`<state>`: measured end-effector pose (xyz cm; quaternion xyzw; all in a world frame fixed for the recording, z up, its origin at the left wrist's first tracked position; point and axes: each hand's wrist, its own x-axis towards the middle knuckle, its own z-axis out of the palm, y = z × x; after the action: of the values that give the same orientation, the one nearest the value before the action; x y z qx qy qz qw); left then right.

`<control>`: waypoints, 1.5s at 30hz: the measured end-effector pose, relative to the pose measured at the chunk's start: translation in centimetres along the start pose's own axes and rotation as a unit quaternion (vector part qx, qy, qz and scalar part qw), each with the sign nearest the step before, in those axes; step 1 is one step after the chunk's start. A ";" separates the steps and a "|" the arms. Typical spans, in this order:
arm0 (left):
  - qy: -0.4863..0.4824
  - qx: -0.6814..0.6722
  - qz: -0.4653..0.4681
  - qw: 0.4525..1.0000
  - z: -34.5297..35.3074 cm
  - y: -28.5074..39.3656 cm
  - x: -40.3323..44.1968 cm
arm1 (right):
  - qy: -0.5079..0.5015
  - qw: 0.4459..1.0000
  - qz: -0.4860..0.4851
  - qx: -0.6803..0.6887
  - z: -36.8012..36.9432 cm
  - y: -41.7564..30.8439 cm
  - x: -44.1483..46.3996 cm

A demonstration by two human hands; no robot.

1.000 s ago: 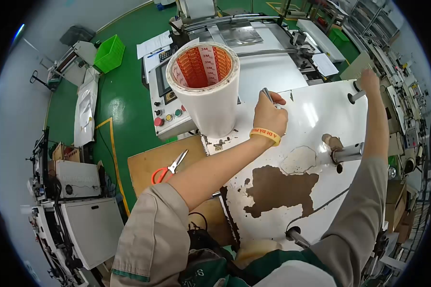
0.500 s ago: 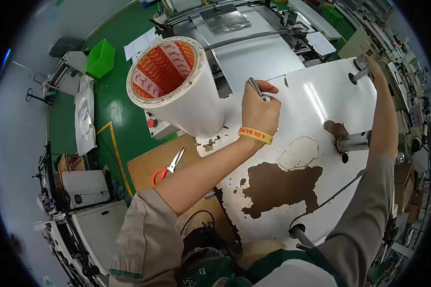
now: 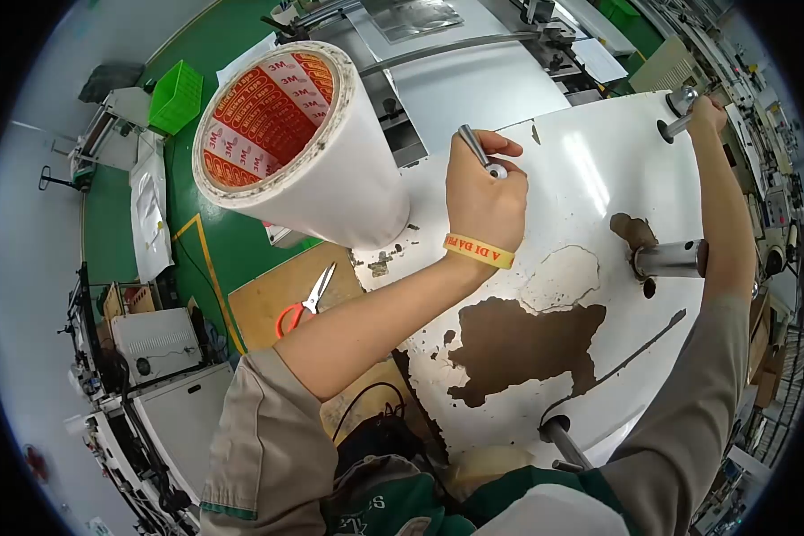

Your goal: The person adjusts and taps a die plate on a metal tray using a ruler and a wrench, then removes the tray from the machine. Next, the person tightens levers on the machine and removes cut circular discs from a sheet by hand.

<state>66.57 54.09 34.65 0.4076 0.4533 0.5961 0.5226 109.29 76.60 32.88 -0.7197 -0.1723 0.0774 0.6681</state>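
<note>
My left hand (image 3: pixel 487 192), with a yellow band at its wrist, is closed around a short tapered metal handle (image 3: pixel 474 145) with a rounded end. It is over the white panel (image 3: pixel 563 205), whose surface is worn through to brown in places. My right hand (image 3: pixel 707 116) reaches the panel's far right corner, beside the end of a metal rod (image 3: pixel 677 128); its fingers are mostly hidden. A thicker metal shaft (image 3: pixel 670 261) lies next to my right forearm. Left of my left hand stands a large white roll (image 3: pixel 353 170) with a red 3M-printed core.
Orange-handled scissors (image 3: pixel 308 299) lie on a brown board (image 3: pixel 272 281) by my left forearm. Another metal rod (image 3: pixel 565 442) rises from the panel's near edge. Beyond the panel is a machine bed (image 3: pixel 473 98) with a crossbar. A green crate (image 3: pixel 177 98) stands at the left.
The view has shifted slightly, and the white roll appears larger and farther left. My left hand still grips the metal handle. My right hand appears a little farther right, away from the rod.
</note>
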 end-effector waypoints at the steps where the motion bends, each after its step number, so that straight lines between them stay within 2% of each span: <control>1: -0.006 0.010 -0.006 1.000 0.0 0.1 0.0 | -0.041 0.994 -0.065 -0.077 -0.4 -0.4 0.0; 3: -0.014 0.035 -0.015 0.999 -0.3 0.1 0.2 | -0.124 0.948 -0.187 -0.225 -2.7 -2.0 -3.5; 4: -0.013 0.055 -0.009 0.998 -0.4 -0.2 0.3 | -0.164 0.908 -0.247 -0.296 -4.2 -2.4 -4.9; 6: -0.014 0.051 -0.024 0.998 -0.4 0.0 0.3 | -0.288 0.837 -0.392 -0.249 -8.0 -0.5 -6.3; 7: -0.009 0.055 -0.016 0.998 -0.4 0.0 0.3 | -0.270 0.732 -0.549 -0.298 -10.1 -0.2 -6.8; 8: -0.004 0.059 -0.009 0.998 -0.3 0.0 0.3 | -0.241 0.599 -0.685 -0.336 -11.4 -0.4 -7.0; 9: -0.003 0.055 0.001 0.998 -0.3 0.0 0.4 | -0.237 0.580 -0.676 -0.388 -11.8 -0.9 -6.7; 10: -0.010 0.026 -0.029 0.999 -0.2 0.1 0.2 | -0.214 0.560 -0.712 -0.365 -11.1 -1.3 -6.2; 12: -0.007 0.055 0.018 0.998 -0.4 -0.4 0.3 | -0.224 0.545 -0.727 -0.354 -8.9 -1.8 -6.3; 14: -0.005 0.053 -0.005 0.999 -0.3 -0.3 0.3 | -0.274 0.584 -0.669 -0.370 -8.6 -1.9 -5.5; 17: -0.005 0.043 -0.001 0.999 -0.3 -0.3 0.3 | -0.277 0.503 -0.696 -0.431 -8.9 -3.7 -5.3; 18: -0.006 0.044 -0.002 0.999 -0.4 -0.1 0.2 | -0.269 0.508 -0.686 -0.447 -8.8 -3.8 -5.1; 20: -0.012 0.131 0.017 0.991 -0.5 0.4 0.2 | -0.254 0.521 -0.667 -0.468 -8.2 -2.7 -4.6; 22: -0.028 0.101 -0.050 0.993 -0.7 0.9 0.3 | -0.257 0.549 -0.649 -0.459 -7.8 -1.7 -3.9; 25: -0.021 0.168 -0.007 0.985 -0.8 -0.3 0.8 | -0.251 0.574 -0.613 -0.482 -7.4 -1.2 -4.0; 26: -0.040 0.153 -0.066 0.985 -0.8 1.8 0.4 | -0.246 0.587 -0.609 -0.473 -7.2 -0.1 -3.3; 27: -0.041 0.136 -0.056 0.988 -0.8 1.3 0.5 | -0.241 0.600 -0.606 -0.464 -7.0 0.9 -2.7; 28: -0.042 0.119 -0.049 0.991 -0.8 0.4 0.9 | -0.225 0.589 -0.511 -0.584 -7.0 -1.7 -7.8; 29: -0.040 0.116 -0.063 0.990 -0.9 0.5 0.9 | -0.300 0.658 -0.500 -0.476 -6.7 -2.6 -9.9; 30: -0.039 0.109 -0.079 0.990 -0.6 0.4 1.2 | -0.305 0.702 -0.506 -0.396 -7.1 -4.4 -13.9; 31: -0.020 0.114 -0.045 0.992 -0.4 -2.3 2.9 | -0.324 0.736 -0.483 -0.347 -7.9 -6.5 -17.7; 32: -0.002 0.117 -0.010 0.993 0.2 -4.8 4.2 | -0.336 0.723 -0.548 -0.254 -8.1 -7.1 -19.3; 36: -0.049 0.134 -0.074 0.987 -0.5 0.8 1.5 | -0.467 0.697 -0.477 -0.262 -16.7 -15.7 -32.4; 37: -0.102 0.238 0.023 0.966 -0.4 -3.2 5.4 | -0.487 0.681 -0.472 -0.275 -19.2 -16.9 -34.5; 39: -0.133 0.225 0.032 0.965 -0.5 -4.3 5.0 | -0.523 0.684 -0.434 -0.265 -25.6 -18.9 -39.5; 40: -0.105 0.116 -0.058 0.986 -1.2 0.1 2.0 | -0.536 0.688 -0.412 -0.265 -28.6 -19.3 -41.3; 42: -0.004 0.104 -0.047 0.993 -2.0 -1.6 0.1 | -0.544 0.694 -0.376 -0.285 -35.2 -19.2 -44.2; 43: -0.001 0.101 -0.054 0.993 -3.3 -1.3 -1.8 | -0.529 0.727 -0.337 -0.280 -38.4 -18.6 -45.6; 44: -0.025 -0.013 -0.062 0.998 -5.2 2.0 -7.4 | -0.509 0.759 -0.301 -0.273 -41.4 -18.2 -47.1; 45: -0.048 -0.058 -0.010 0.997 -7.2 -0.9 -8.3 | -0.460 0.810 -0.251 -0.263 -44.8 -17.2 -48.7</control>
<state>60.93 45.02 31.78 0.4001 0.3962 0.5964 0.5721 76.88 18.44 48.33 -0.6801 -0.6476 0.1808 0.2922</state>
